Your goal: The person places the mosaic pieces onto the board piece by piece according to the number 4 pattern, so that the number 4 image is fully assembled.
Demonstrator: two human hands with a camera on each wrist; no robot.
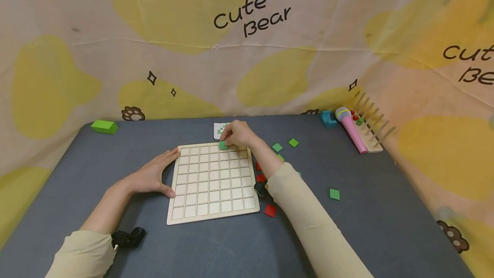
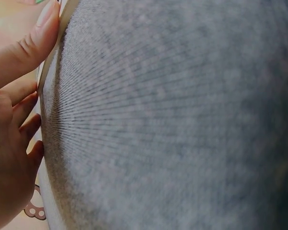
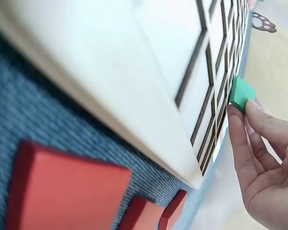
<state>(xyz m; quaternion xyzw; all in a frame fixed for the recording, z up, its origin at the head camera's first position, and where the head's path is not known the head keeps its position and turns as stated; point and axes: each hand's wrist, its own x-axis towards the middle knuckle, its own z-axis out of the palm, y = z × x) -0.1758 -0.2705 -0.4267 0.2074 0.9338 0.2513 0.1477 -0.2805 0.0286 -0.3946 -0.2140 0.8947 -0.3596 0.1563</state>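
A pale wooden grid board (image 1: 213, 219) lies on the dark table, its square cells framed by raised lines. My right hand (image 1: 240, 134) is over the board's far edge and pinches a green square tile (image 1: 223, 145) between thumb and fingers. In the right wrist view the green tile (image 3: 243, 93) is tilted at the far row of cells. My left hand (image 1: 152, 174) rests along the board's left side, thumb and fingers spread and touching its edge. The left wrist view shows this hand (image 2: 14, 120) at the board's rim.
A small printed pattern card (image 1: 218, 128) lies behind the board. Red tiles (image 1: 270, 210) and several green tiles (image 1: 334, 194) are scattered to the right. Farther off are a pink toy microphone (image 1: 353, 134), a pegged wooden stand (image 1: 374, 144), a blue block (image 1: 328, 119) and a green block (image 1: 104, 126).
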